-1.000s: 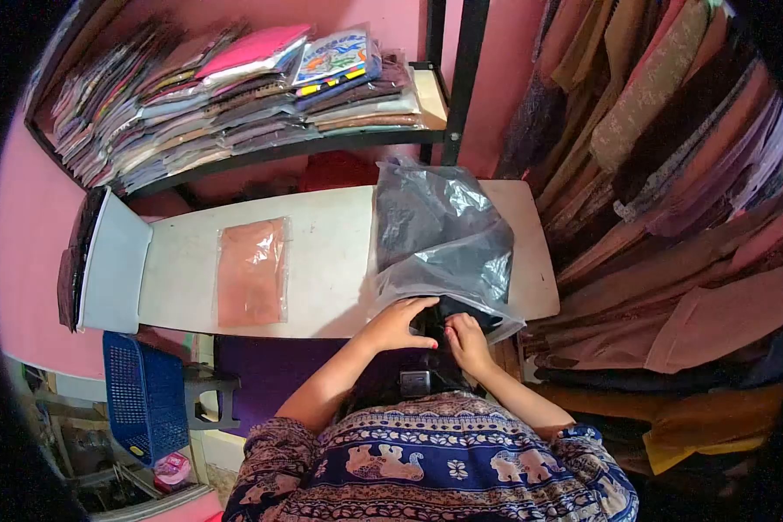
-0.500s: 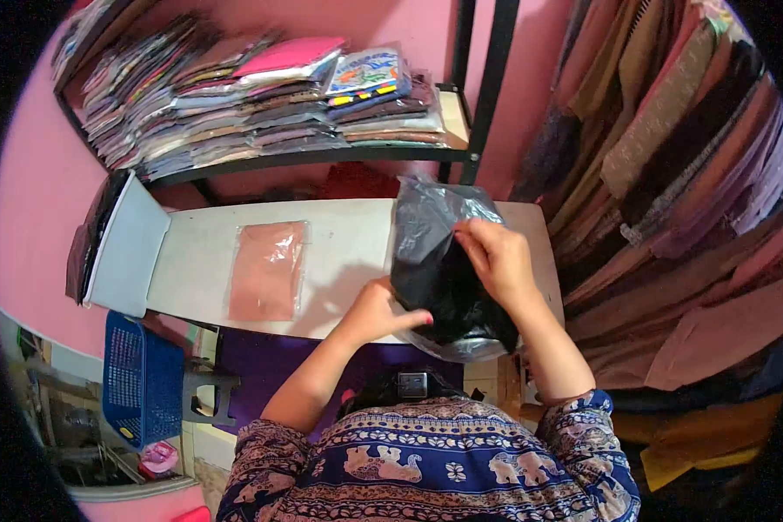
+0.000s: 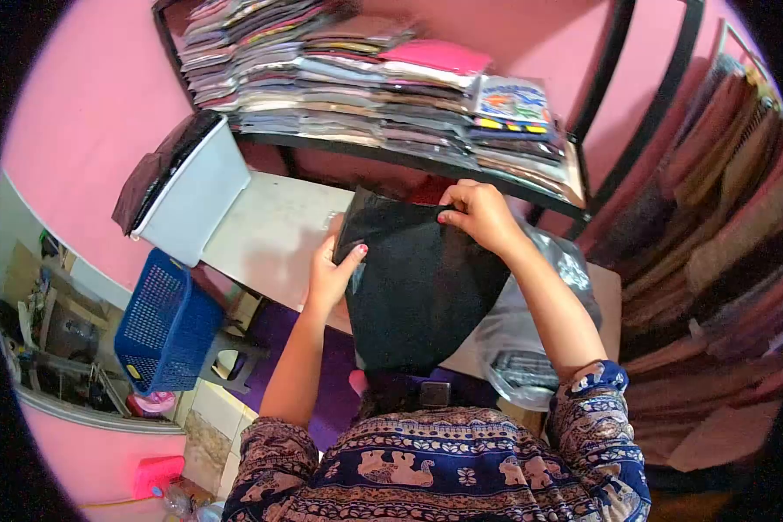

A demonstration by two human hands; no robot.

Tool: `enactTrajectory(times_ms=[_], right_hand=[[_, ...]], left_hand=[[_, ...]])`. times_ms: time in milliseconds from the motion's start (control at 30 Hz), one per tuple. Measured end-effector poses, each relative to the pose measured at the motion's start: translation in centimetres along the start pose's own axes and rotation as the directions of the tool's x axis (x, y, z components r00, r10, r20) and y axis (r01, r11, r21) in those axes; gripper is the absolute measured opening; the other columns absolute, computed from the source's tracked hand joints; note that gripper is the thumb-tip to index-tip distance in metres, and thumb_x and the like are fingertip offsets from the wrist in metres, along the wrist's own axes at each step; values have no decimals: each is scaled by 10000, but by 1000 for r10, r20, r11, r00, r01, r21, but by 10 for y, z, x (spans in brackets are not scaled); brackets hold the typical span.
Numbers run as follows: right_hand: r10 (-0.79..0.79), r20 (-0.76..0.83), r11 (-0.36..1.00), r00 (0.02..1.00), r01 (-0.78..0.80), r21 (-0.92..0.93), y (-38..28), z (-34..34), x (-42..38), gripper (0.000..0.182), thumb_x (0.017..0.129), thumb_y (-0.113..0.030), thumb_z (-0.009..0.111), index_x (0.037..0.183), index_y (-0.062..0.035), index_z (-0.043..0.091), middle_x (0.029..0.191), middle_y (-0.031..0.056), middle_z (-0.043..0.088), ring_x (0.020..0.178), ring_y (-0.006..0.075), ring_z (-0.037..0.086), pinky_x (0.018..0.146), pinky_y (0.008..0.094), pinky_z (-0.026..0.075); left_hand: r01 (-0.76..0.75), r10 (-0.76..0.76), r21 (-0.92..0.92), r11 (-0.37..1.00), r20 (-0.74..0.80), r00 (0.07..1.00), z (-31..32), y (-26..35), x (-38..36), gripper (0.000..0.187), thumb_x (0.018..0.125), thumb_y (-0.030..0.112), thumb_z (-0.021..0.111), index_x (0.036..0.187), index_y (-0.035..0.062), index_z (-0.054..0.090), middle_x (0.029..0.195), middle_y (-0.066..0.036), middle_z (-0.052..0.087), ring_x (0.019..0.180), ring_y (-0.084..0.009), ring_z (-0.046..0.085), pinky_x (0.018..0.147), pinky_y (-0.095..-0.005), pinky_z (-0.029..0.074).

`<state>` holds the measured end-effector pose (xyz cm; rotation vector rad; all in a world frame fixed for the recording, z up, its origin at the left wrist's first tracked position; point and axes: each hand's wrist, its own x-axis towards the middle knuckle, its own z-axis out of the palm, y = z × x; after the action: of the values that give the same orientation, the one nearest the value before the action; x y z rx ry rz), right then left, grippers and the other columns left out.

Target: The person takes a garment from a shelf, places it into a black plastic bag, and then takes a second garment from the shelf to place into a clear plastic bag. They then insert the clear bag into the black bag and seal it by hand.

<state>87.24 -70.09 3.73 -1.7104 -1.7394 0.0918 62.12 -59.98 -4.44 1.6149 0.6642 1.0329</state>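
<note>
A black cloth item (image 3: 418, 287) hangs between my hands above the white table (image 3: 274, 222). My left hand (image 3: 332, 274) pinches its left edge, thumb on the front. At the upper edge, my right hand (image 3: 478, 216) holds it between thumb and fingers. To the right, partly under my right forearm, a clear plastic bag (image 3: 570, 265) lies on the table with dark folded material showing in its lower end.
Stacks of bagged folded clothes (image 3: 339, 96) fill the black-framed shelf behind the table. A white bin (image 3: 204, 196) stands at the table's left end, above a blue basket (image 3: 167, 322). Garments (image 3: 722, 235) hang at the right.
The black item has come away from the plastic bag and moved left, spread between both hands. The view has turned, and the peach packet is no longer visible.
</note>
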Motion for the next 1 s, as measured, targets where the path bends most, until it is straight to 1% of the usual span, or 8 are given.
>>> enactTrajectory(times_ms=[67,133,233,533,667,733,933,1000], right_hand=[[28,-40,1000,999,-28,-6,0,43,42,178,707,-155,735,835,-73,643,757,108,590,739,295,612,664,404,477],[17,-100,1000,995,-17,6,-10,85,82,142,728,-145,712,831,-79,640,795,114,590,770,313,608,680,411,477],[-27,-190,998,981,36,48,-28,141,147,118,741,-121,694,835,-76,639,822,122,590,802,322,601,700,412,475],[-217,-612,938,761,335,85,-88,203,202,146,727,-42,672,863,-93,661,924,76,574,903,267,550,788,367,423],[-90,-380,970,921,168,177,-59,258,152,167,718,-38,655,869,-109,671,1059,98,570,1028,294,508,883,417,397],[28,-209,982,978,12,189,-39,296,126,174,721,-29,648,868,-120,673,1086,98,569,1051,308,497,907,418,395],[141,-33,977,989,-134,167,34,401,84,238,706,-15,639,908,-134,679,1165,107,563,1089,321,497,936,431,391],[191,-24,977,981,-187,105,48,406,81,249,711,-30,644,941,-119,674,1187,115,559,1106,327,492,927,439,400]], left_hand=[[-42,44,48,998,-39,998,-41,-20,33,151,839,140,683,917,20,633,796,5,637,698,-65,551,632,-248,448],[-30,65,422,906,-69,995,-86,-28,63,179,827,176,684,864,11,627,777,-62,628,690,-125,574,632,-291,442],[-157,292,705,692,-75,953,-153,-34,111,293,774,240,714,811,-16,574,785,-167,519,740,-339,534,665,-389,419],[-357,716,914,192,118,688,-259,22,121,197,644,45,702,831,64,642,740,-84,566,675,-273,562,595,-363,451],[-544,560,804,242,342,755,-271,-32,83,299,570,16,625,852,103,674,693,-50,565,613,-241,552,541,-339,444],[-474,247,828,298,413,877,-276,-75,66,301,585,36,625,874,103,677,747,-34,548,691,-235,547,546,-338,441],[-296,-66,629,719,485,872,-290,-185,68,414,760,289,653,1123,91,623,1170,-112,548,1121,-307,479,951,-458,370],[-258,-110,707,658,429,897,-292,-247,66,500,786,361,628,1211,104,568,1277,-138,483,1206,-335,416,1001,-485,321]])
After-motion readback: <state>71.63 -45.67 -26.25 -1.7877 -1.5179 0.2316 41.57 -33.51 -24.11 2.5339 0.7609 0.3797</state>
